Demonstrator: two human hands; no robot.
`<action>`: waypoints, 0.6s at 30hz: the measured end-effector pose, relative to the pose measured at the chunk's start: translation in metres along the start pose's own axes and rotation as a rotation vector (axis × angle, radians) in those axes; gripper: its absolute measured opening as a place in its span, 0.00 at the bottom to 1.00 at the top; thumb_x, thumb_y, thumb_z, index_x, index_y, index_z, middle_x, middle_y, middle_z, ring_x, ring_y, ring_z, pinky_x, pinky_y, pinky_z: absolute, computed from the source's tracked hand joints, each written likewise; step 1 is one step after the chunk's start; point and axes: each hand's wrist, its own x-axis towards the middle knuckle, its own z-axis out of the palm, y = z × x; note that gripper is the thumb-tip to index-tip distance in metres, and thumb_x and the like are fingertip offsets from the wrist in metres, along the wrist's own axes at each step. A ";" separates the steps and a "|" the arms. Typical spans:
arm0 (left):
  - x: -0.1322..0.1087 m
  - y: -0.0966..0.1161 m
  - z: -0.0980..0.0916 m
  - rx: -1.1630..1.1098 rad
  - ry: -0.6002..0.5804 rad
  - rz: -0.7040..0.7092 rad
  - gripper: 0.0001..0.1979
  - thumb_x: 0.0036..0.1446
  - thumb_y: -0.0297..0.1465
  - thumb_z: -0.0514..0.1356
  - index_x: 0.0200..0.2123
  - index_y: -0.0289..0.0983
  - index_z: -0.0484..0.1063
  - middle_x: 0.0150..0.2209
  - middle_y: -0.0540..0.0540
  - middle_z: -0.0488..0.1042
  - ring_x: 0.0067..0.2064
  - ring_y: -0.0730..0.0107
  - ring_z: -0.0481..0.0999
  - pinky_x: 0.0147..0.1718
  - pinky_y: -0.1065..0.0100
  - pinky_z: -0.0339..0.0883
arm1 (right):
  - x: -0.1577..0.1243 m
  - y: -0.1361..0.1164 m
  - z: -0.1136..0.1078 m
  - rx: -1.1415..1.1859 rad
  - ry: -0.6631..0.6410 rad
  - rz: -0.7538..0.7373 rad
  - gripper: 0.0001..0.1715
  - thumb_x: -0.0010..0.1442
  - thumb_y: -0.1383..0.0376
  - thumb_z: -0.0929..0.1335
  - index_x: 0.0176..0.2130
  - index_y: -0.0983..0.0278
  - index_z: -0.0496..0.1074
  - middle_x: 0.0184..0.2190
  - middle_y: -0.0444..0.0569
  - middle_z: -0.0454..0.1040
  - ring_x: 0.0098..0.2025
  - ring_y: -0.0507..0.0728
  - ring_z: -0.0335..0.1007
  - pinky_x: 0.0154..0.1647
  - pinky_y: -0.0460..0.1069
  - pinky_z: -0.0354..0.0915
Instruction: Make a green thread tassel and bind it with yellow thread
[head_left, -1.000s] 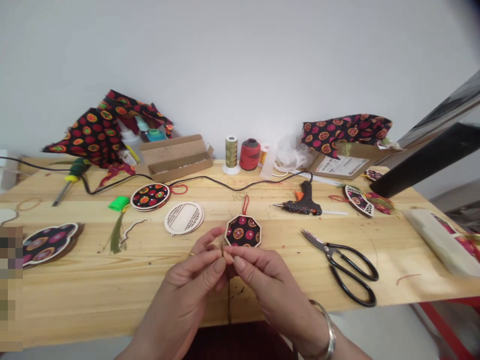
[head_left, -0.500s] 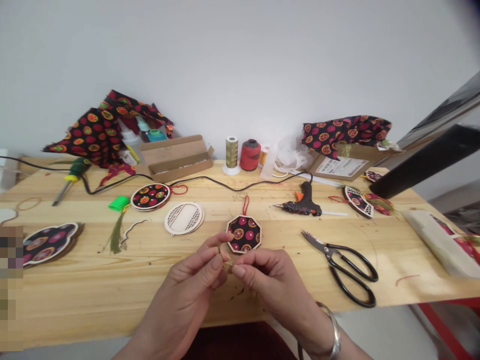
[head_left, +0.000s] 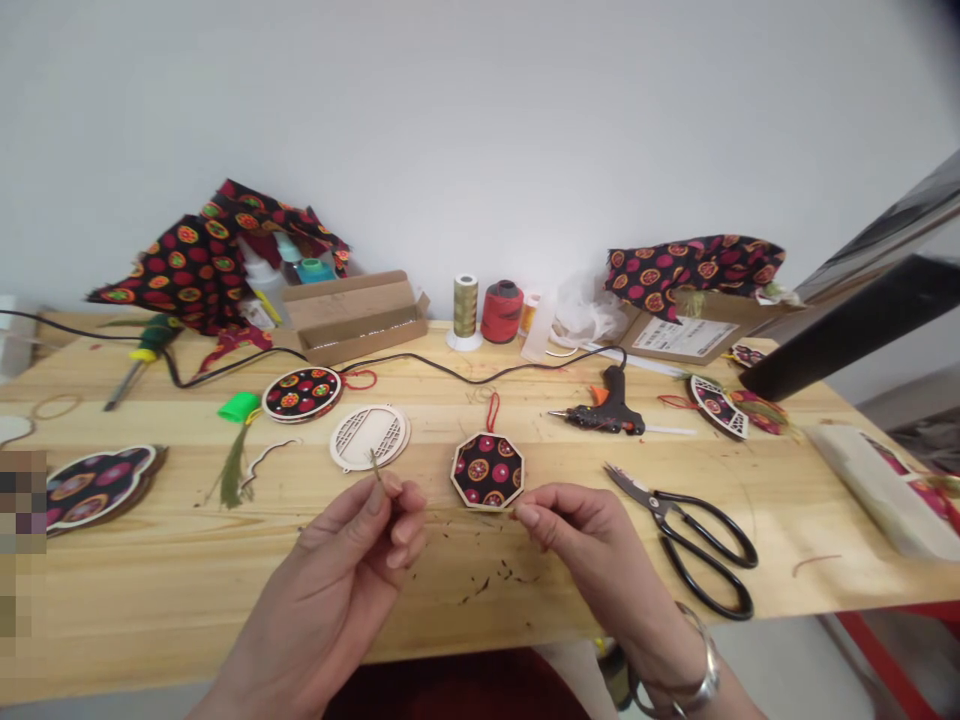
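My left hand (head_left: pixel 352 560) pinches a short bit of olive-green thread (head_left: pixel 377 468) between thumb and forefinger, its end pointing up. On the right, my right hand (head_left: pixel 574 535) has thumb and forefinger pressed together by the lower right corner of an octagonal pendant (head_left: pixel 489 470); anything tiny between those fingertips is too small to make out. That pendant has a pale wooden frame, dark patterned fabric and a red hanging loop (head_left: pixel 493 411). Just beyond my left fingertips lies a round wooden lattice piece (head_left: pixel 369 436).
Black-handled scissors (head_left: pixel 675 530) and a glue gun (head_left: pixel 606 405) lie on the right, its cord running along the back. Thread spools (head_left: pixel 465 308) stand near the wall by an open cardboard box (head_left: pixel 352 325). Further left are a round pendant (head_left: pixel 301 394) and a screwdriver (head_left: pixel 142 355).
My hands have moved apart: the left went left with the green thread, the right went right beside the octagonal pendant. Dark scraps on the table now show between them.
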 end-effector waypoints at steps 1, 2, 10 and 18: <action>0.000 0.001 0.000 0.006 -0.001 0.009 0.08 0.41 0.26 0.71 0.26 0.35 0.76 0.24 0.51 0.74 0.22 0.81 0.66 0.18 0.81 0.63 | 0.001 -0.001 -0.001 0.003 0.010 0.004 0.15 0.51 0.56 0.71 0.25 0.66 0.74 0.19 0.41 0.61 0.23 0.48 0.51 0.23 0.44 0.50; 0.001 0.001 -0.001 0.012 0.000 0.014 0.08 0.41 0.26 0.71 0.26 0.35 0.76 0.24 0.52 0.74 0.22 0.80 0.66 0.19 0.81 0.63 | 0.001 -0.002 -0.002 0.006 0.017 0.007 0.15 0.50 0.56 0.71 0.25 0.66 0.74 0.19 0.41 0.61 0.23 0.48 0.51 0.23 0.44 0.50; -0.007 0.002 -0.015 0.068 0.017 -0.031 0.06 0.41 0.29 0.70 0.23 0.35 0.77 0.26 0.46 0.78 0.32 0.68 0.73 0.30 0.71 0.72 | 0.001 -0.008 -0.006 -0.091 0.002 -0.047 0.15 0.54 0.58 0.69 0.24 0.66 0.73 0.19 0.41 0.59 0.23 0.48 0.49 0.23 0.44 0.49; 0.007 0.038 -0.027 0.227 0.221 0.209 0.06 0.49 0.24 0.61 0.30 0.33 0.79 0.35 0.42 0.81 0.40 0.62 0.77 0.38 0.68 0.73 | -0.001 -0.022 -0.009 -0.338 -0.071 -0.284 0.11 0.58 0.64 0.67 0.27 0.65 0.74 0.21 0.42 0.67 0.24 0.48 0.57 0.24 0.43 0.55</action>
